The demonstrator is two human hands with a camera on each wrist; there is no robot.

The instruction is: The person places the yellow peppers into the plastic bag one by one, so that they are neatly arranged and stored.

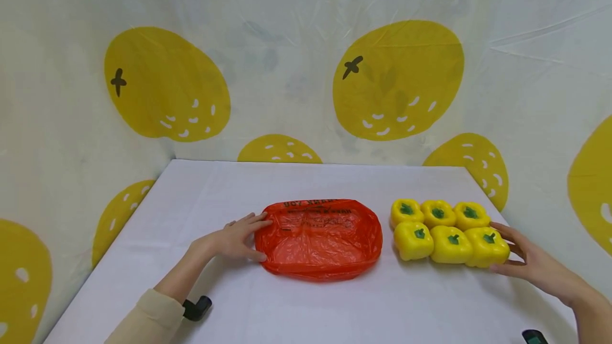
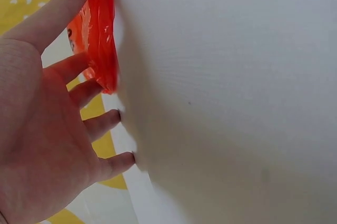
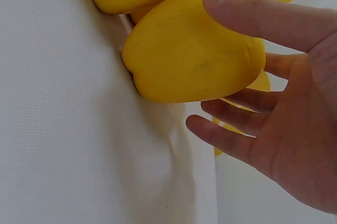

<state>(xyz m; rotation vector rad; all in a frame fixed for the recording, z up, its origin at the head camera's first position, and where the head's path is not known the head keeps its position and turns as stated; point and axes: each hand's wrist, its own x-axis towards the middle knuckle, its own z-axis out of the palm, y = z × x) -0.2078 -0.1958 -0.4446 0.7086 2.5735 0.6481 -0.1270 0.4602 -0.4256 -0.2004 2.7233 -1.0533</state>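
A red plastic bag (image 1: 319, 243) with dark printing lies on the white table in the head view, its rim spread into a rough oval. At its left edge rests my left hand (image 1: 237, 239), fingers spread and straight; the left wrist view shows thumb and fingertips against the red film (image 2: 102, 29). Several yellow bell peppers (image 1: 451, 244) with green stems stand in two rows to the right of the bag. Beside the front-right bell pepper (image 3: 192, 50) is my right hand (image 1: 528, 259), its thumb touching one side and its loosely extended fingers on the far side.
The white-covered table (image 1: 306, 312) ends at a cloth backdrop (image 1: 287, 68) printed with large yellow fruit. A dark device (image 1: 197, 309) shows by the left sleeve (image 1: 148, 317), and another dark device (image 1: 534, 336) at the bottom right.
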